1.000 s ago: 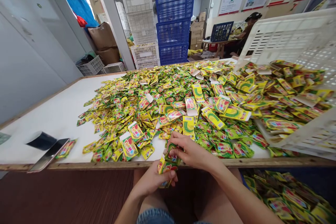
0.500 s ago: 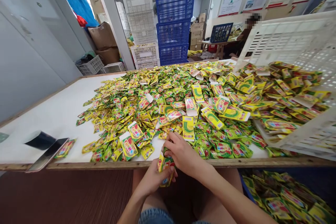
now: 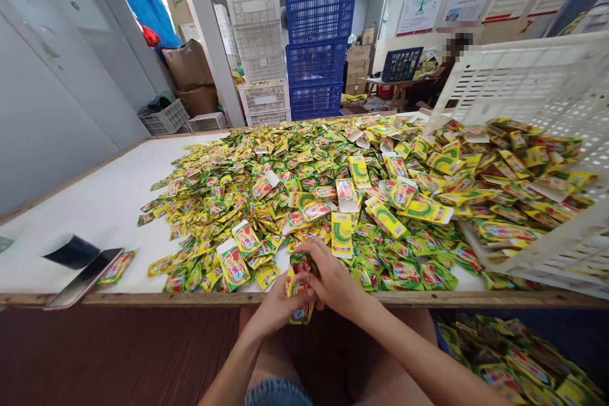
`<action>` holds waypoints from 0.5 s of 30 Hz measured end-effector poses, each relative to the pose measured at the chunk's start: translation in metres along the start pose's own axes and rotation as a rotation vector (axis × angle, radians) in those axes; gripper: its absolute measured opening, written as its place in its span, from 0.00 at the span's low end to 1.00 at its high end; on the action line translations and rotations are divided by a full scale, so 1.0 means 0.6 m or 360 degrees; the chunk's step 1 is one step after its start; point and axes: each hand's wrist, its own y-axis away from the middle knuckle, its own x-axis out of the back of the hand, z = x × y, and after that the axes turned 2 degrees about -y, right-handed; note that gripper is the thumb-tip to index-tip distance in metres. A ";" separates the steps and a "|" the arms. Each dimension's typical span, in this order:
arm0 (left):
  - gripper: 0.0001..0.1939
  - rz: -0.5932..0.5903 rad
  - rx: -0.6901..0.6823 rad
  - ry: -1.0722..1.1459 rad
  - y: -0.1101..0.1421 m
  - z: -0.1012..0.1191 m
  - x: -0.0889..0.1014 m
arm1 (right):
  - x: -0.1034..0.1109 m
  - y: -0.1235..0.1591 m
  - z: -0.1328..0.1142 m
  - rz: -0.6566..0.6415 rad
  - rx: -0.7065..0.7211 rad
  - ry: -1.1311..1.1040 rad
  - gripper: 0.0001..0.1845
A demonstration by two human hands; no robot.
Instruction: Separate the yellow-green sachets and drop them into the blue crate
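Note:
At the table's front edge, my left hand is closed around a small yellow and green candy box with its thumb across the front. My right hand has its fingers curled on a shiny green and red candy packet at the box's upper end. Whether the packet is partly inside the box is hidden by the fingers. Right beyond my hands lies a broad heap of candy packets. Several loose boxes, among them a yellow box, rest on the heap.
A white crate lies tipped on the right, spilling boxes. On the left are a phone and a dark cylinder. A filled blue bin stands below right. Behind are stacked blue crates and a seated person.
My right fingers have shifted at the box's upper end, and more of the packet shows above them. The box has risen slightly in my left hand.

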 end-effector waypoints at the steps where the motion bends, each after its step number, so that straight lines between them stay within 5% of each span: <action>1: 0.22 0.0077 -0.0034 -0.0027 -0.003 -0.002 0.001 | 0.002 0.003 0.000 0.0045 -0.0048 -0.0023 0.18; 7: 0.24 0.0149 -0.0216 -0.0222 -0.021 0.000 0.002 | 0.008 0.004 0.009 0.0215 -0.0168 0.0340 0.08; 15: 0.23 0.0217 -0.0373 -0.0228 -0.053 -0.009 0.009 | -0.005 -0.007 0.028 0.0430 -0.0243 0.0365 0.14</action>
